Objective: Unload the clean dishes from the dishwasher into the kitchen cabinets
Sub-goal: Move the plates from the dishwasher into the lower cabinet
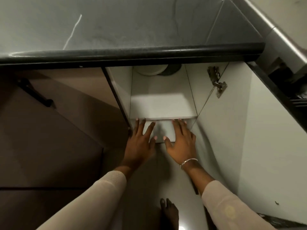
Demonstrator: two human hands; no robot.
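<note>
Looking straight down past the dark front edge of the desk [132, 54] into an open cabinet [121, 90], and both hands are low in its mouth. The left hand [141, 141] and right hand [181, 141] lie side by side, palms down, on a white slab [163, 130] just below the front edge of the shelf [161, 103]. It is hard to tell whether that slab is a flat dish or part of the cabinet. The left fingers [150, 128] are straight and fanned apart, tips reaching up to the shelf's front edge. The right fingers [181, 127] are straight and apart too, nothing curled, nothing gripped, and the two thumbs nearly meet at the slab's near edge. Up at the back of the shelf, tucked under the desk's edge, sits a round white dish [151, 70], with a dark round thing [171, 69] just beside it on the right; both are half hidden. The door [224, 146] stands swung open on the right, its metal hinge [216, 82] near the top. The brown door [66, 122] to the left is closed, and a black handle [33, 92] runs across it. There is a chain bracelet [188, 161] on the right wrist, beige sleeves [106, 185] on both arms, and a bare foot [168, 211] on the floor [149, 188] between them.
</note>
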